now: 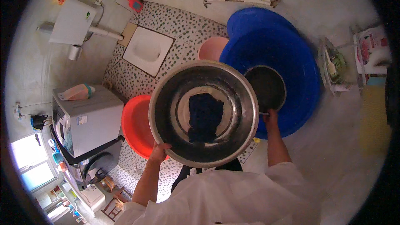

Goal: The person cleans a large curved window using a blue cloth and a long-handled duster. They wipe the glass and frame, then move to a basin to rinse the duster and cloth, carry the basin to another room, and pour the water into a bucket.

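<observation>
My left hand [159, 153] grips the lower-left rim of a wide stainless steel basin [164, 109], held in front of my body. A dark navy cloth [206, 117] lies bunched on the basin's bottom. My right hand [271, 119] has hold of the near rim of a smaller, dark-looking round basin [265, 89]. That smaller basin is over or inside a large blue plastic tub [301, 90]; I cannot tell whether it rests on anything. The steel basin overlaps the small basin's left edge in view.
To the left, a red plastic basin [134, 125] is partly hidden by the steel one. Beyond are a pink basin [211, 48], a squat toilet [148, 51] and a mop head [240, 0] by the wall. A grey washing machine [97, 122] stands left; wall racks [336, 65] hang right.
</observation>
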Demonstrator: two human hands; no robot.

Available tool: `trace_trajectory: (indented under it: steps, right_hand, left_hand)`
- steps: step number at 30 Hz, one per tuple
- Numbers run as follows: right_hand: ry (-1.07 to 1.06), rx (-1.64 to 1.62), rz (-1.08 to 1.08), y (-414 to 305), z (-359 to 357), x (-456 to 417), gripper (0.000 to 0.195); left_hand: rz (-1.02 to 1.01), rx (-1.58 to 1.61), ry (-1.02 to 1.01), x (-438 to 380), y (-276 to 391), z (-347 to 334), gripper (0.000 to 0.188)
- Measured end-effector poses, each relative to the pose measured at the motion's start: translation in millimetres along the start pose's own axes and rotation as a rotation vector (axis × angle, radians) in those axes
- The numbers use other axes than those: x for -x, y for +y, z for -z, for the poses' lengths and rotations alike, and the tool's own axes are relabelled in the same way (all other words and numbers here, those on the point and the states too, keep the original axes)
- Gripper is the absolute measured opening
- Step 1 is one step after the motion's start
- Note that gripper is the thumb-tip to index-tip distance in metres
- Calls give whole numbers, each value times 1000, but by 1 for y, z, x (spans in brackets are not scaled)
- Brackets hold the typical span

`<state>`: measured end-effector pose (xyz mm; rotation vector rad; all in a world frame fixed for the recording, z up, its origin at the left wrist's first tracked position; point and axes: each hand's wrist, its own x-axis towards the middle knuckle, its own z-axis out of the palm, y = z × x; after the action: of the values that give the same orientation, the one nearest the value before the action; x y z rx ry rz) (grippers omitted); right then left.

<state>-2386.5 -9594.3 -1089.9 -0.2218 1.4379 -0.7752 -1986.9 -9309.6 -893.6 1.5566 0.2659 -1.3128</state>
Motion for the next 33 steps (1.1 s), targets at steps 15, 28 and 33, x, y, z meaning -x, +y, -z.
trace_trajectory:
  steps: [15,28,33]
  right_hand:
    - [87,155,318,-135,-7,166,23]
    - [115,339,239,-105,-12,273,16]
    - [198,358,328,-99,-15,285,17]
  left_hand:
    - [-4,-81,-61,-14,17,-10,40]
    - [-75,-128,-153,-18,11,-46,36]
    - [-62,-178,-193,-29,7,-47,38]
